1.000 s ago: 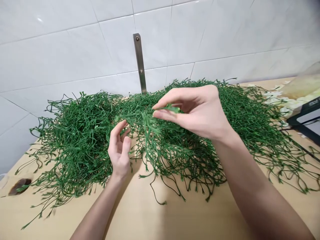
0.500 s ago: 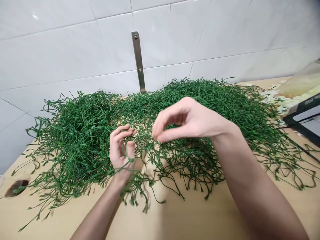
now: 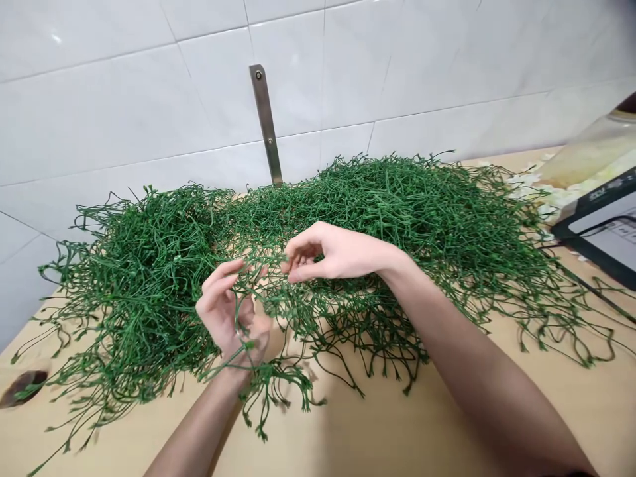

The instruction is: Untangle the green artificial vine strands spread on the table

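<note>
Green artificial stems (image 3: 161, 265), thin and wiry with small branching tips, lie in a tangled heap around both hands. My left hand (image 3: 231, 318) has its fingers curled, palm up, around a green stem (image 3: 250, 344), whose branched ends hang over the wrist and in front of it. Close by on the right, my right hand (image 3: 338, 255) arches over the heap, thumb and fingertips pinched at the thin stems between the hands. The exact strand in that pinch is blurred.
Pale wooden table (image 3: 377, 437) under the heap; white tiled wall (image 3: 427, 59) behind it, with a metal bracket (image 3: 265, 122). At right are white artificial flowers (image 3: 549, 199), a dark-framed device (image 3: 603, 232) and a cable. A dark hole (image 3: 24, 387) is at the left edge.
Both hands have shifted left, the right one also slightly lower. The stems hanging from the left hand have swung left. The view has turned slightly to the right.
</note>
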Demonstrator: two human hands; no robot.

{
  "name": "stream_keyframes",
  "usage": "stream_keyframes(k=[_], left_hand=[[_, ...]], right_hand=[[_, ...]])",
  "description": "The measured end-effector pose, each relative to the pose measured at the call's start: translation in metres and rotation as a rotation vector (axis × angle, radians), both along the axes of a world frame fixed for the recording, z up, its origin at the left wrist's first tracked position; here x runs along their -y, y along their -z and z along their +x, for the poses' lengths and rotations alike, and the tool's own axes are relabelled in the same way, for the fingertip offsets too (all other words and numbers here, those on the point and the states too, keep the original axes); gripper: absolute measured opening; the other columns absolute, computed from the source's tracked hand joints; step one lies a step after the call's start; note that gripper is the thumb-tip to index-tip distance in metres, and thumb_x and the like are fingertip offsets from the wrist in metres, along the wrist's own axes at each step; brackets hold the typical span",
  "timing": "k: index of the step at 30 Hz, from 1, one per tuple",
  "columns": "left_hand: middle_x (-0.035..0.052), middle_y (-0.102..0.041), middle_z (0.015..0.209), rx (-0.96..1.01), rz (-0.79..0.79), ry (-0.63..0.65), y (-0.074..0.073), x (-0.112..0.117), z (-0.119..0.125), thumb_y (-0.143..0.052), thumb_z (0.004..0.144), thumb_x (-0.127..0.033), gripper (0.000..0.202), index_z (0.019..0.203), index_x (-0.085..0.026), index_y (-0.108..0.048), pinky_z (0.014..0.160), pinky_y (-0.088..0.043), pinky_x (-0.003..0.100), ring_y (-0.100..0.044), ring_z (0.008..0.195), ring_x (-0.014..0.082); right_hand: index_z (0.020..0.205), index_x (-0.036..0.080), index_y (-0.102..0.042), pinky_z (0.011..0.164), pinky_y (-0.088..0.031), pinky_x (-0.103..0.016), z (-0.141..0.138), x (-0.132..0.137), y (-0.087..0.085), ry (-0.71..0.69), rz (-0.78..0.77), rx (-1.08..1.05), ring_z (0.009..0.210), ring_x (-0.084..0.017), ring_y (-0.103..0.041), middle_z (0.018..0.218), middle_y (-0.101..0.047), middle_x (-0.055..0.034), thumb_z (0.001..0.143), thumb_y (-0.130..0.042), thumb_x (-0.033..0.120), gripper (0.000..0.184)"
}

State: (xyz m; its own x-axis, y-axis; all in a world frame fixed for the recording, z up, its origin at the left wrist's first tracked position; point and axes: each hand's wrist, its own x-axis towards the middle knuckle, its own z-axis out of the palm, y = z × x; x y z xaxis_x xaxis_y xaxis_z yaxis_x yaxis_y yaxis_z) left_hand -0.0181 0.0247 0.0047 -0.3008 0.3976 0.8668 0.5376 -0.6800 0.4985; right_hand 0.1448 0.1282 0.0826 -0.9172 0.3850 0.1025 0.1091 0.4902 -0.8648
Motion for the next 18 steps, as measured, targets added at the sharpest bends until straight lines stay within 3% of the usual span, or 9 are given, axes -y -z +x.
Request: stream_keyframes(k=[4,6,8,11,15,18], left_hand=[[0.0088,-0.049,0.123,-0.012,-0.197,0.067,0.005,-0.003,-0.004,-0.087,0.054,-0.051,0.088,0.128,-0.028,-0.043,0.086,-0.054,0.040,-0.053,0.116,0.0278],[0.0087,-0.048,0.124,0.049,-0.348,0.137,0.006,-0.002,-0.003,-0.089,0.055,-0.040,0.093,0.133,-0.032,-0.039,0.083,-0.054,0.035,-0.054,0.114,0.0255],[0.0075,-0.048,0.124,0.158,-0.462,0.234,0.005,-0.001,0.000,-0.086,0.064,-0.032,0.087,0.136,-0.036,-0.036,0.077,-0.055,0.030,-0.058,0.108,0.0215],[0.0060,-0.053,0.120,0.299,-0.525,0.330,0.003,0.000,0.001,-0.077,0.075,-0.030,0.075,0.137,-0.038,-0.036,0.081,-0.055,0.030,-0.063,0.098,0.0169],[0.0028,-0.055,0.113,0.428,-0.525,0.271,-0.001,-0.002,0.000,-0.082,0.069,-0.024,0.070,0.129,-0.034,-0.046,0.083,-0.055,0.025,-0.064,0.093,0.0128],[0.0000,-0.060,0.096,0.616,-0.646,0.326,-0.005,-0.004,-0.001,-0.083,0.068,-0.028,0.051,0.112,-0.025,-0.058,0.074,-0.057,0.022,-0.065,0.079,0.0102]], right_hand=[[0.087,0.012,-0.070,0.065,-0.050,-0.023,0.015,-0.002,-0.011,0.044,-0.043,-0.080,0.068,-0.009,-0.062,0.079,-0.070,-0.0017,0.077,-0.072,0.022,0.014],[0.089,0.013,-0.070,0.064,-0.050,-0.023,0.021,-0.002,-0.015,0.047,-0.056,-0.079,0.068,-0.009,-0.063,0.077,-0.070,-0.0015,0.077,-0.072,0.023,0.016],[0.091,0.013,-0.070,0.063,-0.050,-0.024,0.026,-0.001,-0.019,0.054,-0.025,-0.029,0.068,-0.010,-0.064,0.077,-0.071,-0.0018,0.079,-0.070,0.022,0.015],[0.093,0.013,-0.070,0.063,-0.050,-0.024,0.033,0.000,-0.024,0.070,0.050,0.080,0.069,-0.011,-0.065,0.078,-0.072,-0.0027,0.081,-0.065,0.019,0.014],[0.091,0.013,-0.070,0.069,-0.051,-0.025,0.039,0.001,-0.028,0.072,0.078,0.130,0.075,-0.012,-0.067,0.082,-0.073,-0.0033,0.079,-0.066,0.017,0.013],[0.086,0.014,-0.069,0.067,-0.051,-0.025,0.040,0.002,-0.030,0.089,0.092,0.151,0.074,-0.013,-0.067,0.079,-0.072,-0.0022,0.076,-0.068,0.016,0.010]])
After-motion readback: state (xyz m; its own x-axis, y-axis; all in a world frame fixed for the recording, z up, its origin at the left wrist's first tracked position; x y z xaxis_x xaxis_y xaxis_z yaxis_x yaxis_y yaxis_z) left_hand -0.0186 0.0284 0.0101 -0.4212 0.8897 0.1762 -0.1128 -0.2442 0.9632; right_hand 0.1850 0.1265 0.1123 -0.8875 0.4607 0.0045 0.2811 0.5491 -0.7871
